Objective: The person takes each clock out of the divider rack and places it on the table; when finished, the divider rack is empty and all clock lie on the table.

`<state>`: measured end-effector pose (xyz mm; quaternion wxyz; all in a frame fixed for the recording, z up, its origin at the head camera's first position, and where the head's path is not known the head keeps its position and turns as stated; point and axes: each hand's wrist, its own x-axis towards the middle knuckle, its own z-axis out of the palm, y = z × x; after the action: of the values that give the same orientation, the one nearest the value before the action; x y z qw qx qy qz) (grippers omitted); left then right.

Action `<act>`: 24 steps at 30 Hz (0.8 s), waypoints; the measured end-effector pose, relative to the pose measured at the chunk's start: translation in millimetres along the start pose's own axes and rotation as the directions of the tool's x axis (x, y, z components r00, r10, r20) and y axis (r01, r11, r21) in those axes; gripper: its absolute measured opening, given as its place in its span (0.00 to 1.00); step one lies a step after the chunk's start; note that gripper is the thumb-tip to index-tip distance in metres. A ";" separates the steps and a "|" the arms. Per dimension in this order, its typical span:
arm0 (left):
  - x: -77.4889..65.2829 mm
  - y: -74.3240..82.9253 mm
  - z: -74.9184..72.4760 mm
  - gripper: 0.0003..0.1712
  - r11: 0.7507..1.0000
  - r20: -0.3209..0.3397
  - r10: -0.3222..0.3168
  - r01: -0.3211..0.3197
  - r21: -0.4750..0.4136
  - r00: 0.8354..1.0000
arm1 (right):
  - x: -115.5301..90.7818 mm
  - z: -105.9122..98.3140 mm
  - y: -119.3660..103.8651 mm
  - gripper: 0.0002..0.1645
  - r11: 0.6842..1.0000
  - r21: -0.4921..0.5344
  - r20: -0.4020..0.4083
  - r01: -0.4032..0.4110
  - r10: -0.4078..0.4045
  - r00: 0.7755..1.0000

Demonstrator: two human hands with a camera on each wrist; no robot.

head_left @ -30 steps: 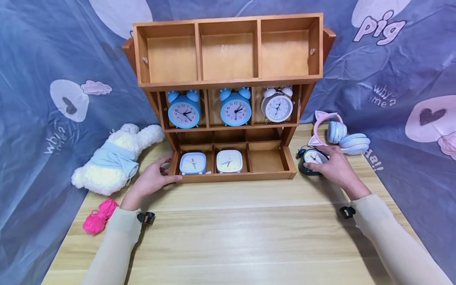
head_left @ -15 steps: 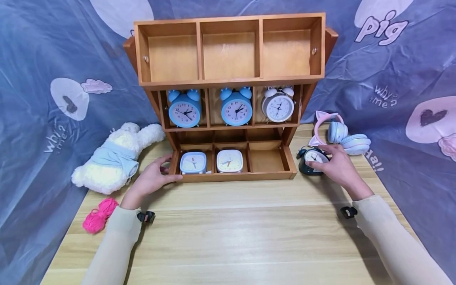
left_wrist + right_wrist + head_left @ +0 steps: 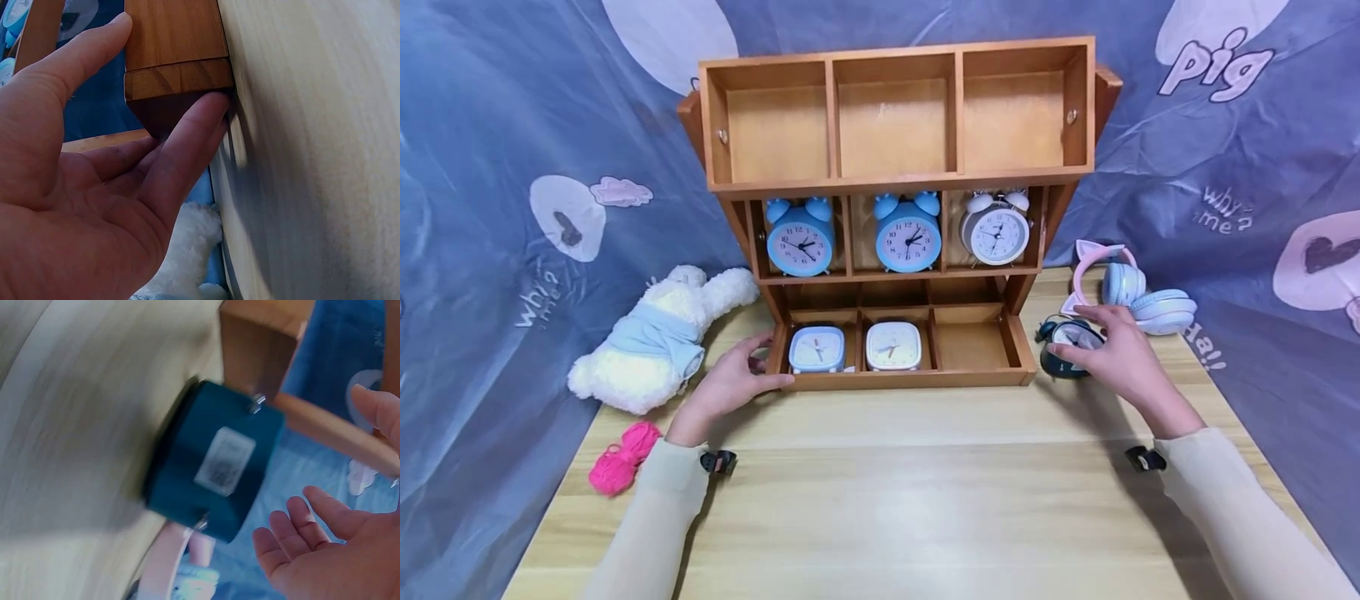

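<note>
Dark green clock (image 3: 215,462) on the table (image 3: 917,492), just beyond the shelf's right end; it seems to lie on its back, face up. We judge it light, hard-shelled and rather smooth, so likely to slide if nudged; the face cover looks easiest to scratch. Best hold for us: thumb and fingers across the sides of the round case, clear of the two short metal legs (image 3: 256,403).

Right hand (image 3: 1123,357) is over it, thumb and fingers spread wide; our wrist view shows a gap, no contact seen.

At the left end of the shelf (image 3: 913,381), the left hand (image 3: 728,385) grips the bottom front corner, thumb on the front rail.

In the shelf's bottom row, we note a blue square clock (image 3: 817,350) left, a white square clock (image 3: 892,347) in the middle. Headphones (image 3: 1123,285) right of the shelf; stuffed toy (image 3: 651,346) left of it.
</note>
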<state>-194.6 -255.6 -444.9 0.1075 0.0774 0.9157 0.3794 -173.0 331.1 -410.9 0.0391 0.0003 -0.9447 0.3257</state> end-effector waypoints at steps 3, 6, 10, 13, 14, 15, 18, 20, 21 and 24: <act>-0.2 0.4 3.2 0.59 1.000 0.008 -0.005 0.005 -0.013 1.000 | -6.6 -0.8 -9.5 0.54 1.000 0.017 0.000 0.017 -0.017 1.000; 0.0 0.9 3.0 0.59 1.000 -0.013 -0.006 0.006 -0.001 1.000 | -10.5 0.6 -22.3 0.52 0.999 0.039 0.004 0.035 -0.035 0.999; 0.2 1.4 3.1 0.59 1.000 -0.005 -0.006 0.006 0.015 1.000 | -16.7 4.1 -34.8 0.53 0.998 0.048 0.024 0.049 -0.050 0.998; -0.5 1.9 3.7 0.59 1.000 0.002 -0.007 0.006 0.016 1.000 | -21.7 8.8 -44.2 0.55 0.997 0.059 0.046 0.057 -0.059 0.997; -0.7 2.0 3.5 0.59 1.000 0.002 -0.006 0.006 0.017 1.000 | -22.9 10.7 -48.2 0.55 0.996 0.065 0.052 0.062 -0.065 0.997; -1.0 2.1 3.4 0.59 1.000 0.002 -0.006 0.006 0.014 1.000 | -23.8 12.8 -51.7 0.55 0.996 0.063 0.055 0.069 -0.073 0.996; -1.7 2.2 3.4 0.59 1.000 0.001 -0.003 0.003 0.008 1.000 | -26.2 19.4 -62.3 0.53 0.995 0.061 0.068 0.085 -0.089 0.994; -2.0 1.9 3.6 0.59 1.000 0.002 0.000 0.000 0.000 1.000 | -26.7 23.9 -68.1 0.53 0.994 0.065 0.082 0.088 -0.093 0.992; -1.9 1.8 3.8 0.59 1.000 0.002 0.002 -0.002 -0.005 1.000 | -26.6 26.0 -70.8 0.53 0.994 0.070 0.091 0.086 -0.093 0.992; -1.0 0.8 4.7 0.58 1.000 0.003 0.009 -0.009 -0.014 1.000 | -26.4 31.8 -78.4 0.54 0.993 0.088 0.122 0.076 -0.086 0.989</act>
<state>-192.4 -252.0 -447.4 0.1078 0.0813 0.9125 0.3862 -147.0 249.0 -389.6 -0.0074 0.0609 -0.9301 0.3622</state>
